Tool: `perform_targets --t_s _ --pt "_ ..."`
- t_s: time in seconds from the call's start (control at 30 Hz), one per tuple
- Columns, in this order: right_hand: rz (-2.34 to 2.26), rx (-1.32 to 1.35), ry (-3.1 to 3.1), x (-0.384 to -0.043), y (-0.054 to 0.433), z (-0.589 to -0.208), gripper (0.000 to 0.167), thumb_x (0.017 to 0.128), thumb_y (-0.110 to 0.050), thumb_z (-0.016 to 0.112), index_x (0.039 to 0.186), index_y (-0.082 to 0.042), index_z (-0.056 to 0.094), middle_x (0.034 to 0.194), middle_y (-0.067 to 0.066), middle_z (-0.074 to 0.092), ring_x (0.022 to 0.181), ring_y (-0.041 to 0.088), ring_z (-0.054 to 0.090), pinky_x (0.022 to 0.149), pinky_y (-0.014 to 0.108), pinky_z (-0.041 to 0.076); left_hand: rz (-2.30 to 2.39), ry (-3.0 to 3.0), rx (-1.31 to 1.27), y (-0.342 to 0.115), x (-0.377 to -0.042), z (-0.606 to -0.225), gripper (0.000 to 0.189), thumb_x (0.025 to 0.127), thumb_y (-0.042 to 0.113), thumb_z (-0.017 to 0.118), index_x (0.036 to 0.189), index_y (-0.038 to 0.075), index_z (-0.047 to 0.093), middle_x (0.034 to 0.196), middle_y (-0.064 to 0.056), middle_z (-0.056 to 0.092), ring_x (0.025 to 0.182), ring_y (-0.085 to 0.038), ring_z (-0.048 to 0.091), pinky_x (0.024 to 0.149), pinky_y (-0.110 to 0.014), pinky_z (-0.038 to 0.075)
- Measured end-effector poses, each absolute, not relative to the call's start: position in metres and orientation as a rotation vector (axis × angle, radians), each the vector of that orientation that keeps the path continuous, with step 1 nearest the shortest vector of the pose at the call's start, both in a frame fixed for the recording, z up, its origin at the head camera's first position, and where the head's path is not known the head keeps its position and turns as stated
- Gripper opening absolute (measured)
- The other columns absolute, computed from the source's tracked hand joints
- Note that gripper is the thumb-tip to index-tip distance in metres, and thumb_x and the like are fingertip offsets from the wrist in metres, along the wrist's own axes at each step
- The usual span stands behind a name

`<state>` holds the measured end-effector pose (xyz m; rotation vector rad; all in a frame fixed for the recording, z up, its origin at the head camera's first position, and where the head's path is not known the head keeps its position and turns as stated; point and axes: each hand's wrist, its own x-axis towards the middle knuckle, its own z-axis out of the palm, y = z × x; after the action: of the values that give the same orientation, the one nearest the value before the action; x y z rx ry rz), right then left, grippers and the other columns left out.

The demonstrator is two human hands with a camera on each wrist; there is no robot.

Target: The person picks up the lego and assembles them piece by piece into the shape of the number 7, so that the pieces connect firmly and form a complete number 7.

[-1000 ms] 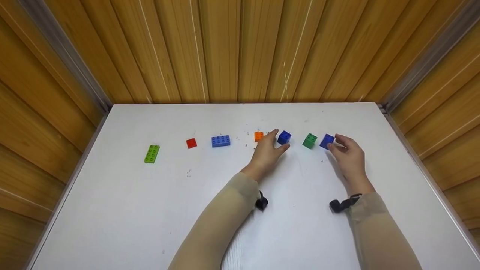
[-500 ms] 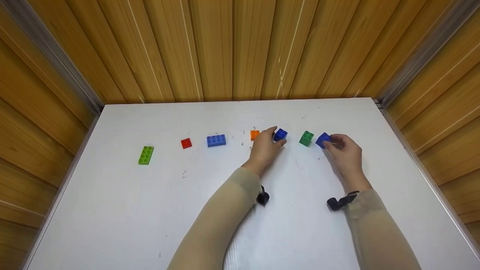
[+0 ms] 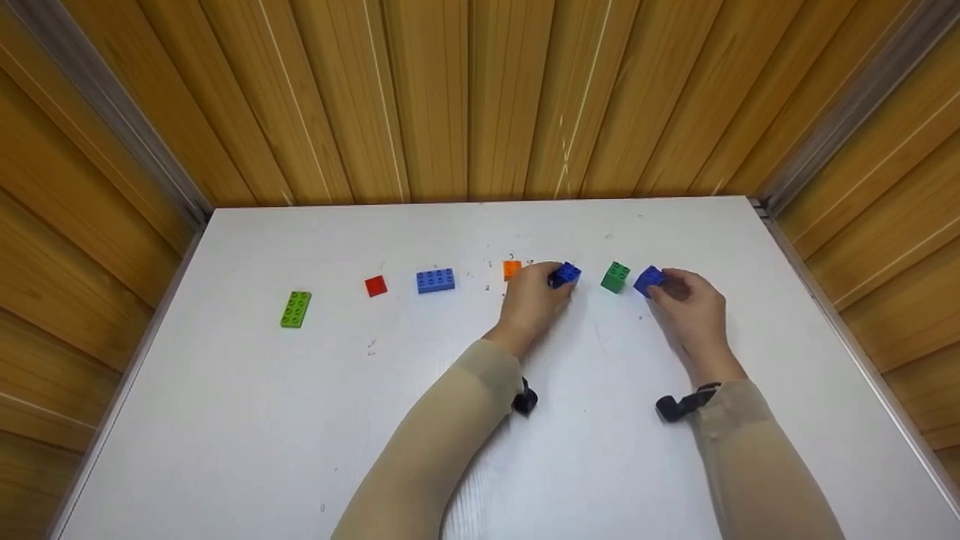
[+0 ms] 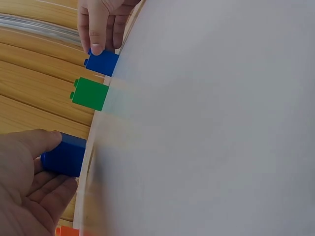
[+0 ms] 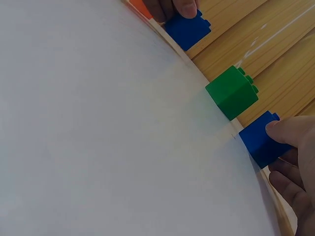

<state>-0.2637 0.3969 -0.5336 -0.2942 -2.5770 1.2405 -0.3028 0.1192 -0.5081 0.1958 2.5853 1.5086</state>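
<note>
left hand (image 3: 529,301) pinches one blue block (image 3: 568,272), right hand (image 3: 696,311) another blue block (image 3: 646,281).

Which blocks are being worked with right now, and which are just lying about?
Being worked with:
left dark blue block, in the left hand
right dark blue block, in the right hand

Seemingly lying about, not held:
green block
orange block
longer blue block
red piece
lime block
</note>
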Motion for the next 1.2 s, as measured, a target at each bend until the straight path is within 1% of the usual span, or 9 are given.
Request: perform_targets --t_s 0.13,0.2,0.43,0.53,0.63,0.73,0.93,1.03,1.2 --pt "1.244 -0.309 -2.6 -0.263 0.397 -0.534 0.051 0.108 -0.023 0.079 0.153 -0.004 0.066 0.151 0.021 0.072 0.138 0.037 0.071 0.12 0.042 0.059 1.549 2.555 0.205 0.108 -0.296 -0.504 0.044 0.106 0.023 0.082 0.149 0.015 0.075 0.151 -0.002 0.076 0.143 -0.021 0.071 0.123 -0.042 0.057" --pt "1.246 -0.307 -2.602 -0.263 0.397 -0.533 0.051 0.108 -0.024 0.078 0.154 -0.004 0.066 0.151 0.022 0.072 0.138 0.037 0.071 0.122 0.048 0.058 1.557 2.544 0.201 0.1 -0.291 -0.501 0.045 0.106 0.022 0.083 0.15 0.017 0.074 0.15 -0.002 0.076 0.141 -0.02 0.072 0.122 -0.041 0.058" --pt "1.213 -0.259 -2.608 -0.263 0.399 -0.532 0.053 0.106 -0.021 0.08 0.154 -0.002 0.065 0.151 0.024 0.072 0.139 0.04 0.071 0.121 0.044 0.059 1.628 2.496 0.264 0.071 -0.269 -0.494 0.043 0.102 0.018 0.087 0.142 0.009 0.077 0.136 -0.007 0.08 0.126 -0.019 0.076 0.113 -0.036 0.064" --pt "1.218 -0.262 -2.61 -0.263 0.399 -0.531 0.053 0.106 -0.02 0.08 0.154 -0.002 0.065 0.151 0.024 0.071 0.138 0.04 0.071 0.121 0.046 0.058 1.695 2.437 0.288 0.055 -0.26 -0.491 0.043 0.099 0.017 0.089 0.139 0.008 0.078 0.132 -0.006 0.08 0.121 -0.02 0.076 0.108 -0.035 0.066" --pt "1.217 -0.268 -2.625 -0.263 0.4 -0.533 0.053 0.107 -0.022 0.078 0.155 -0.003 0.064 0.153 0.023 0.07 0.14 0.039 0.071 0.122 0.049 0.057 1.717 2.408 0.331 0.038 -0.251 -0.488 0.043 0.098 0.017 0.091 0.138 0.009 0.078 0.133 -0.006 0.079 0.121 -0.02 0.075 0.106 -0.034 0.066" --pt "1.223 -0.271 -2.631 -0.264 0.399 -0.534 0.054 0.108 -0.022 0.078 0.156 -0.003 0.064 0.154 0.024 0.069 0.141 0.04 0.07 0.123 0.052 0.056 1.694 2.392 0.391 0.022 -0.243 -0.485 0.044 0.097 0.016 0.091 0.138 0.009 0.077 0.137 -0.007 0.077 0.124 -0.021 0.075 0.109 -0.035 0.066" --pt "1.25 -0.299 -2.634 -0.263 0.397 -0.534 0.055 0.109 -0.022 0.077 0.158 -0.003 0.062 0.157 0.024 0.067 0.145 0.042 0.067 0.125 0.055 0.054 1.641 2.326 0.508 -0.005 -0.226 -0.486 0.044 0.096 0.012 0.085 0.139 0.007 0.076 0.14 -0.009 0.075 0.131 -0.027 0.075 0.118 -0.048 0.062" --pt "1.248 -0.314 -2.637 -0.263 0.397 -0.533 0.055 0.109 -0.022 0.077 0.158 -0.003 0.062 0.158 0.023 0.066 0.147 0.041 0.066 0.126 0.054 0.053 1.608 2.296 0.55 -0.014 -0.22 -0.49 0.044 0.096 0.011 0.085 0.138 0.008 0.076 0.14 -0.008 0.076 0.133 -0.028 0.075 0.12 -0.048 0.061" --pt "1.258 -0.311 -2.625 -0.263 0.396 -0.532 0.054 0.109 -0.022 0.077 0.157 -0.003 0.063 0.158 0.022 0.067 0.147 0.039 0.067 0.127 0.052 0.053 1.603 2.242 0.563 -0.021 -0.218 -0.501 0.042 0.095 0.009 0.084 0.136 0.011 0.077 0.138 -0.005 0.077 0.133 -0.025 0.075 0.121 -0.045 0.06"
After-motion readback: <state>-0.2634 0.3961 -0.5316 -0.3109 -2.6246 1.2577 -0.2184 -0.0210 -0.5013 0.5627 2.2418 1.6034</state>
